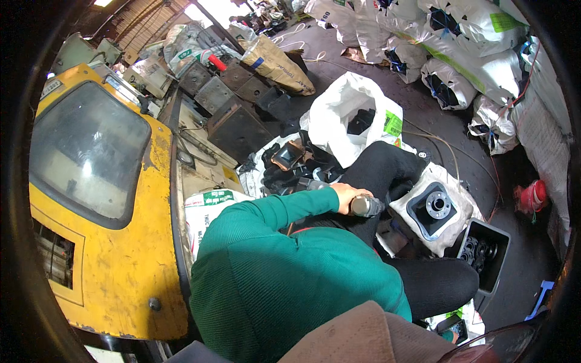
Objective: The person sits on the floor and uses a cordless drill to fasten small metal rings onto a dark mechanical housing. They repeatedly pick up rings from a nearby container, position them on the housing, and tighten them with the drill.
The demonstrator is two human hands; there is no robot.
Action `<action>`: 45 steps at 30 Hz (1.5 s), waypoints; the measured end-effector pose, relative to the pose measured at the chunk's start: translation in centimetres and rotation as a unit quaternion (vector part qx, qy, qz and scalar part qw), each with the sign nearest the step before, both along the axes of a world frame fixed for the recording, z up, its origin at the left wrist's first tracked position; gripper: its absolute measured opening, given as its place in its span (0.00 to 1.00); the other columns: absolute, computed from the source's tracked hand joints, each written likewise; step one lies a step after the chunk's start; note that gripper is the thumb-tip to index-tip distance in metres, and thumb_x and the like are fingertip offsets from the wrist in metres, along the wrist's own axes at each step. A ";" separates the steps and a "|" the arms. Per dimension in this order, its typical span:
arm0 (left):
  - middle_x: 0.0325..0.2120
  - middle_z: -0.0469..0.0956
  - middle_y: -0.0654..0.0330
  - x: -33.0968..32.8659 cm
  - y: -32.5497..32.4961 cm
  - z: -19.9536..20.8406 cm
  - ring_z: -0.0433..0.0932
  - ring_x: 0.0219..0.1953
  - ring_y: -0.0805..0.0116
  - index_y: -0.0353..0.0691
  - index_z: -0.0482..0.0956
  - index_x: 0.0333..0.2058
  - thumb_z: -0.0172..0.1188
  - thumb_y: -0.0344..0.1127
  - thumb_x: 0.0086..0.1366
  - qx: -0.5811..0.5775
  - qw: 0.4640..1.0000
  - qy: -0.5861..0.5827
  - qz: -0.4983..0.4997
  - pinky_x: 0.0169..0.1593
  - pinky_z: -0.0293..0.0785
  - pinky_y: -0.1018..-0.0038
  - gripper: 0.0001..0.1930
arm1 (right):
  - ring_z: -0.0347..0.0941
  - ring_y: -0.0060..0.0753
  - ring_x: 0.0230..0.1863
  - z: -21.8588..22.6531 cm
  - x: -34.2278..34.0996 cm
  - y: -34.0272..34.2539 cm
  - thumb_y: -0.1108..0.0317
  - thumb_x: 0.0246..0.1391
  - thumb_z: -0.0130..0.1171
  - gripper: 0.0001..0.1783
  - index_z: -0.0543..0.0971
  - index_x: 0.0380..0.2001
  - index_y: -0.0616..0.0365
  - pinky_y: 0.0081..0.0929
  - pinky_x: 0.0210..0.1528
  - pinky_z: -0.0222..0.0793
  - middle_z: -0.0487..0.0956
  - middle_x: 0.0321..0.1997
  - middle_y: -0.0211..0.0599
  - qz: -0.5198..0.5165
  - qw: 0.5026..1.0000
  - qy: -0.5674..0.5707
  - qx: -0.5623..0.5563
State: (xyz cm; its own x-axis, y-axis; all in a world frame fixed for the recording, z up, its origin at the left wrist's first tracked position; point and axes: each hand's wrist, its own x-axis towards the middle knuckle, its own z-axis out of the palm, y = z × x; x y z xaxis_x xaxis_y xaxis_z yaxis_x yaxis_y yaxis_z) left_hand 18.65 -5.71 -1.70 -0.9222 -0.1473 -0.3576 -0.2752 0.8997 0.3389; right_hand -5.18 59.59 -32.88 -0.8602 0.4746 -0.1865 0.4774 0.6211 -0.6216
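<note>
Green-sleeved, the left hand has its fingers wrapped around a grey, blunt-ended object at the lap. The right hand, at lower right, is mostly hidden beside a black rectangular part; whether its fingers grip cannot be told. A black flanged part with a round metal hub rests within the edges of a white-covered support, near a black box of dark rings. Dark floor extends rightward; a yellow machine bounds the left.
</note>
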 end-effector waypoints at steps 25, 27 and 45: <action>0.43 0.75 0.57 -2.4 0.2 2.6 0.77 0.40 0.58 0.44 0.67 0.49 0.66 0.42 0.46 0.045 0.990 0.135 0.020 0.45 0.74 0.67 0.30 | 0.69 0.34 0.51 2.7 0.4 7.2 0.60 0.57 0.48 0.18 0.75 0.45 0.61 0.32 0.53 0.66 0.72 0.51 0.41 -0.165 0.925 0.140 -0.312; 0.44 0.74 0.57 -4.0 0.2 4.4 0.77 0.41 0.61 0.43 0.68 0.49 0.67 0.44 0.47 0.133 0.981 0.140 0.002 0.46 0.74 0.70 0.30 | 0.69 0.35 0.51 7.5 -1.7 3.4 0.60 0.57 0.47 0.18 0.75 0.45 0.61 0.33 0.53 0.65 0.72 0.52 0.41 -0.105 0.883 0.193 -0.416; 0.35 0.78 0.58 -11.3 3.4 5.2 0.77 0.35 0.65 0.39 0.76 0.39 0.69 0.36 0.45 0.171 0.937 0.269 -0.140 0.39 0.74 0.70 0.21 | 0.75 0.28 0.41 23.6 2.5 -40.7 0.73 0.53 0.54 0.06 0.75 0.35 0.56 0.21 0.37 0.77 0.78 0.37 0.35 0.013 0.388 -0.059 -0.920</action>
